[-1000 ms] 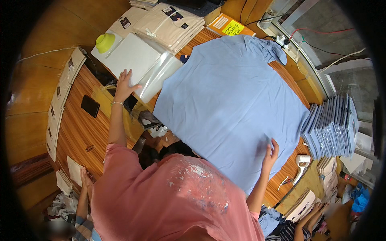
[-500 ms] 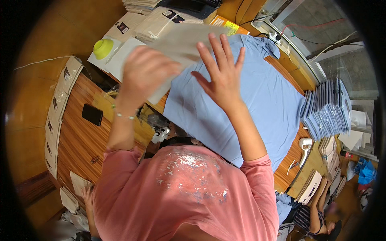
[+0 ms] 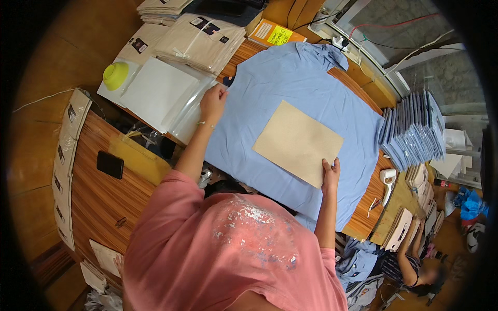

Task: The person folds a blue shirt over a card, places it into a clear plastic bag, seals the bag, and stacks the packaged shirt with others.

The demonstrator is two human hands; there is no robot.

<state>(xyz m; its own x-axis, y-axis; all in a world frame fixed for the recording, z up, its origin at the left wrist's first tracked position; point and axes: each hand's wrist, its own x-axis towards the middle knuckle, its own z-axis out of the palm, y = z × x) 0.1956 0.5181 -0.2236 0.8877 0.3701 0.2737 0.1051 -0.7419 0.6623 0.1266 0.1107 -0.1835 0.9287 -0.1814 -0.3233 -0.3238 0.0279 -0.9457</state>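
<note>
Blue shirt [image 3: 290, 119] flat on wooden table [image 3: 98, 197], window ledge [image 3: 394, 67] behind

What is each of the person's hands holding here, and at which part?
The right hand grips the cardboard sheet at its near corner. The left hand pinches the blue shirt at its left edge.

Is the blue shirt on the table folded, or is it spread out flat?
Spread out flat. The blue shirt covers the table, with a tan cardboard sheet lying on it; no fold shows.
</note>
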